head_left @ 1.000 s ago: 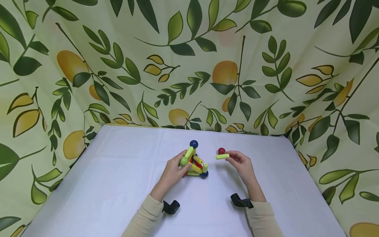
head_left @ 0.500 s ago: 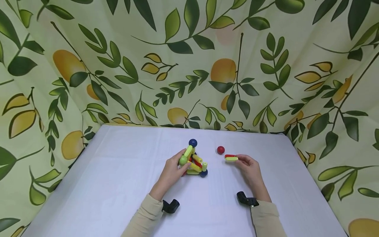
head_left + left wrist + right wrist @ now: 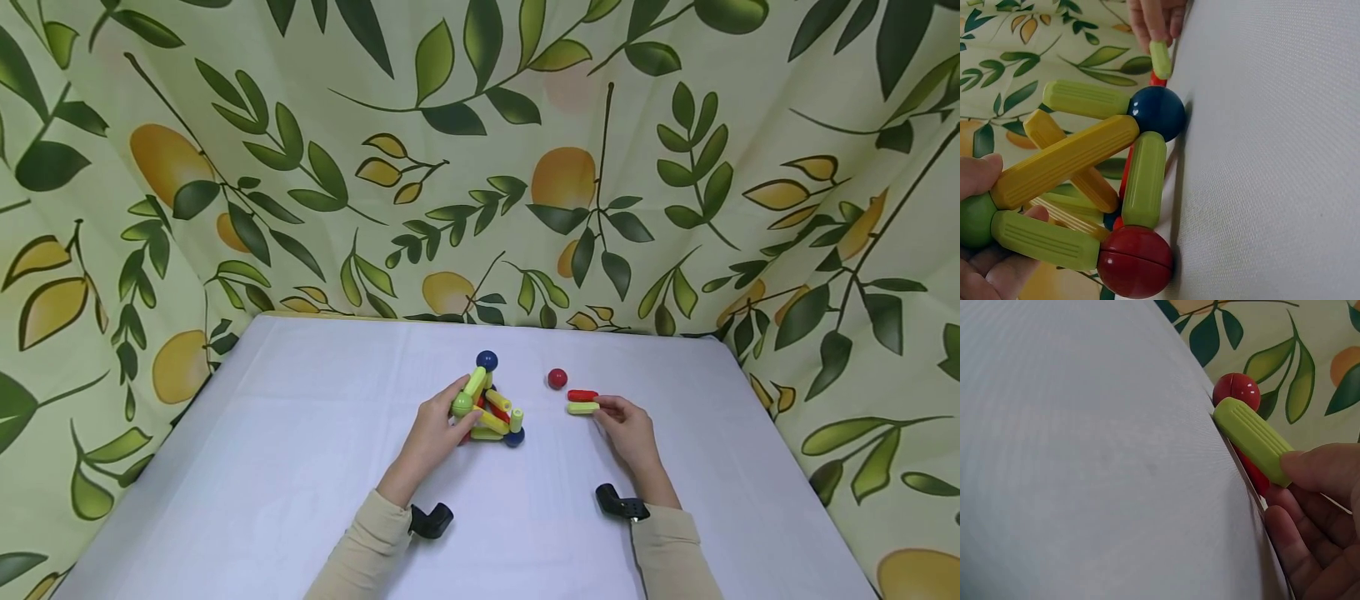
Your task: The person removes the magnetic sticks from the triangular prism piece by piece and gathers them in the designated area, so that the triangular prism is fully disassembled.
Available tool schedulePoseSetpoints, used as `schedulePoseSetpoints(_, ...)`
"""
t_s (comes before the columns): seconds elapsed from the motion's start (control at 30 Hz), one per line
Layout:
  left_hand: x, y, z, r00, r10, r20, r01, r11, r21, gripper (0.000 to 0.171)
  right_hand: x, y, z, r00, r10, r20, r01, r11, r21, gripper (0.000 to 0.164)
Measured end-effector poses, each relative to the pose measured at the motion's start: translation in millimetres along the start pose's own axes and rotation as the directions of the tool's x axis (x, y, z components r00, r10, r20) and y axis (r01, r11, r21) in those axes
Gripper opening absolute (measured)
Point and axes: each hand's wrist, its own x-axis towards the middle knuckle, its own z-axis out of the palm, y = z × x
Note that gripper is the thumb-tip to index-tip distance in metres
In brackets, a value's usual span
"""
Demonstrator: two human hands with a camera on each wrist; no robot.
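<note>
My left hand (image 3: 433,425) grips a model of magnetic rods and balls by its light green ball (image 3: 462,405). The model has yellow rods (image 3: 1066,161), light green rods, a dark blue ball (image 3: 1157,113) low down and a red ball (image 3: 1135,262) at the near corner. Another dark blue ball (image 3: 487,361) tops it. Over to the right, my right hand (image 3: 632,433) pinches one end of a loose light green rod (image 3: 1252,440) between thumb and fingers. A red rod (image 3: 582,395) lies just behind that rod, partly hidden by it in the right wrist view.
A loose red ball (image 3: 557,379) sits on the white-covered table (image 3: 300,500), beyond the red rod. Behind the table's far edge hangs a curtain (image 3: 480,208) with leaves and fruit on it. Each wrist wears a black camera mount (image 3: 432,522).
My right hand has drawn the light green rod away from the red ball, rightward and slightly nearer me. The red rod has come into sight beside it. My left hand keeps its grip on the model.
</note>
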Motion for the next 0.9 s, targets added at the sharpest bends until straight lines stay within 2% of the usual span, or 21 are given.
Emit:
schedulePoseSetpoints(0.23,0.4,-0.4,0.2,1.0,0.002,-0.001,-0.002,1.0,0.003,0.059,-0.8,2.0,1.6,0.999,-0.035,-0.033,0.033,0.998,-0.047,0.025)
schedulePoseSetpoints(0.47,0.1,-0.1,-0.6,1.0,0.006,-0.007,-0.006,1.0,0.012,0.058,1.1,2.6,3.3,0.998,-0.03,-0.064,0.026,0.998,-0.063,0.023)
schedulePoseSetpoints(0.77,0.1,0.0,-0.2,1.0,0.007,-0.011,-0.007,1.0,0.017,0.058,0.7,0.0,3.0,0.993,-0.017,-0.117,0.011,0.998,-0.055,0.027)
schedulePoseSetpoints(0.9,-0.1,0.6,0.3,1.0,0.003,-0.008,-0.003,1.0,0.012,0.058,-0.7,-3.3,0.9,0.988,-0.025,-0.151,0.022,1.0,-0.019,0.029)
